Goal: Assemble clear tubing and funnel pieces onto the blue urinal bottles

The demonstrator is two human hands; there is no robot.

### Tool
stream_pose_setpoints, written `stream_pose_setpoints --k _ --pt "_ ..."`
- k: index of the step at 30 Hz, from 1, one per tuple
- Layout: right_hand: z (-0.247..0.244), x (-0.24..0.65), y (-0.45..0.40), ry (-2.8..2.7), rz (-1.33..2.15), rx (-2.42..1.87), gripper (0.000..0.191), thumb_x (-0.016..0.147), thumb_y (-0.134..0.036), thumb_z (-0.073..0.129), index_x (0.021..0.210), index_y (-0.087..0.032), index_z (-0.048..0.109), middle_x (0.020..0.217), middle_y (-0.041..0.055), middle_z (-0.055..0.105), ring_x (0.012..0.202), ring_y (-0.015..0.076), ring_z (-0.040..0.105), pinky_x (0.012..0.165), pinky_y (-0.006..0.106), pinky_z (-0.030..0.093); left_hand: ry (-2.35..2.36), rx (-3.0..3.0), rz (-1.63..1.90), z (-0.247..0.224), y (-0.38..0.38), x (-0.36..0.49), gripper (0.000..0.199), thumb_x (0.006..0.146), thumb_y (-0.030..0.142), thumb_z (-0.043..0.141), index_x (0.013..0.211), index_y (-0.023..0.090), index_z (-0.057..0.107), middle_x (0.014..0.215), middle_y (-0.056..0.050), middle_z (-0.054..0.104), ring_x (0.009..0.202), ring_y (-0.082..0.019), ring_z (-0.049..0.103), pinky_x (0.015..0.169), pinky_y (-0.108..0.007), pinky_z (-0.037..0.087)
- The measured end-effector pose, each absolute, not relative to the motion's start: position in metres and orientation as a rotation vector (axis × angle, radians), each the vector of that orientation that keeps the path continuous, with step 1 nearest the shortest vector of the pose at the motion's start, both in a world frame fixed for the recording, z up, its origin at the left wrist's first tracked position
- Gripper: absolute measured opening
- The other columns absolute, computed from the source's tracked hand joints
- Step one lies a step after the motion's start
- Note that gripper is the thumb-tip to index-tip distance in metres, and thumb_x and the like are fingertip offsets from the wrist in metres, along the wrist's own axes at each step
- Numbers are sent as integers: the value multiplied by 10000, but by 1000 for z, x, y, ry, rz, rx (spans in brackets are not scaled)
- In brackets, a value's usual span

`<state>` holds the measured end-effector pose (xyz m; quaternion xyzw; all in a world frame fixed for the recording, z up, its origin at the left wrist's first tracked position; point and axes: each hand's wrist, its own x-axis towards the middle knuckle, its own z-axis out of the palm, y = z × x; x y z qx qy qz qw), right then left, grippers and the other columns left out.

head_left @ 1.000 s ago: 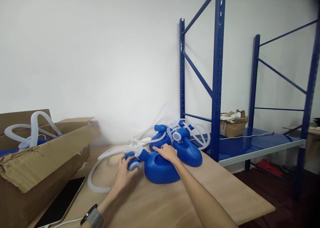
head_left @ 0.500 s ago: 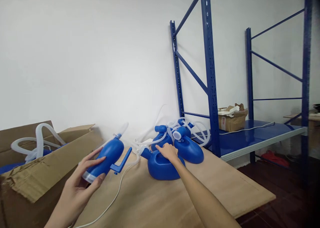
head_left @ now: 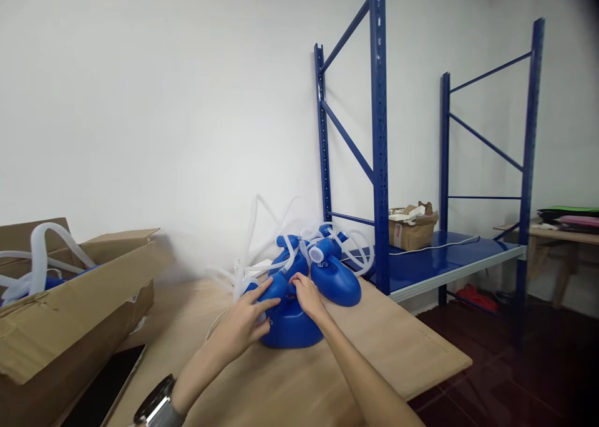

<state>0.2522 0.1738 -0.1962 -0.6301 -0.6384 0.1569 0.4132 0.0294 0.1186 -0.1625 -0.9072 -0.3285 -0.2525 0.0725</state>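
My left hand (head_left: 246, 319) is closed round a blue plastic urinal funnel (head_left: 277, 286), which lies over the nearest blue urinal bottle (head_left: 294, 330). Its fingers are bent across the funnel's side. Close to the funnel and the bottle's handle opening, my right hand (head_left: 307, 294) is pinched at the fingertips. What sits in that pinch is hidden. Right behind it lies another blue urinal bottle (head_left: 337, 282) with a white-rimmed funnel (head_left: 322, 251) on top. A further blue bottle (head_left: 297, 265) stands at the back, among pale tubes (head_left: 362, 252).
An open cardboard box (head_left: 79, 308) with tubes in it stands at the left, beside a black phone-like slab (head_left: 105, 386). A blue shelf upright (head_left: 381, 165) rises just past the table's (head_left: 374, 358) right edge. Another cardboard box (head_left: 412, 232) sits on the blue shelf (head_left: 461, 252).
My left hand has brought the funnel rightward, down onto the nearest bottle. My right hand has stayed near that bottle's handle, its fingers now pinched. The view has turned slightly right.
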Motion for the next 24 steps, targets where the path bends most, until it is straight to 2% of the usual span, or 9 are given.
stream_pose_setpoints --k 7,11,14,16,17,19,22,24 --pt "-208 249 168 -1581 317 -1519 210 940 -247 402 887 -241 605 898 31 723 914 238 658 786 304 398 -1100 -2447 -745 -178 154 63 491 838 98 606 1289 275 682 1580 -106 452 1209 -310 640 1006 -474 552" --pt "-208 249 164 -1565 316 -1519 152 932 -259 435 907 -245 583 949 34 730 944 252 670 806 317 404 -1038 -2329 -670 -176 164 80 503 868 95 601 1335 281 627 1580 -125 438 1167 -302 642 958 -468 564" --pt "-205 247 161 -1558 320 -1517 114 913 -344 530 946 -251 586 1014 39 738 1011 263 680 826 318 424 -982 -2248 -691 -171 154 84 700 825 131 703 1469 296 483 1608 -160 364 1364 -385 489 1048 -563 485" --pt "-202 245 161 -1529 367 -1524 175 877 -391 602 985 -253 604 1068 57 740 1081 284 674 863 335 439 -933 -2187 -743 -172 136 80 809 802 178 748 1522 301 400 1632 -183 299 1459 -445 345 1088 -645 408" --pt "-201 245 161 -1510 405 -1528 206 860 -400 626 1002 -250 617 1093 69 738 1104 295 670 885 352 445 -883 -2171 -768 -175 124 76 797 811 199 741 1523 293 396 1633 -190 290 1477 -455 305 1099 -670 378" --pt "-198 247 164 -1479 482 -1527 245 845 -405 642 1026 -239 645 1132 97 731 1126 317 666 927 392 453 -707 -2184 -793 -186 99 62 637 859 195 670 1464 249 478 1594 -192 365 1482 -413 317 1130 -639 359" --pt "-192 251 166 -1455 544 -1504 287 837 -411 645 1036 -207 674 1185 142 711 1175 340 645 955 430 474 -418 -2254 -796 -213 71 25 335 889 208 604 1218 179 657 1393 -168 602 1372 -324 481 1159 -532 366" --pt "-184 252 166 -1461 589 -1424 321 845 -415 636 1083 -203 679 1230 141 697 1251 325 605 982 417 485 -375 -2235 -818 -232 68 -9 245 881 177 591 1105 183 692 1199 -122 706 1232 -287 585 1143 -503 387"
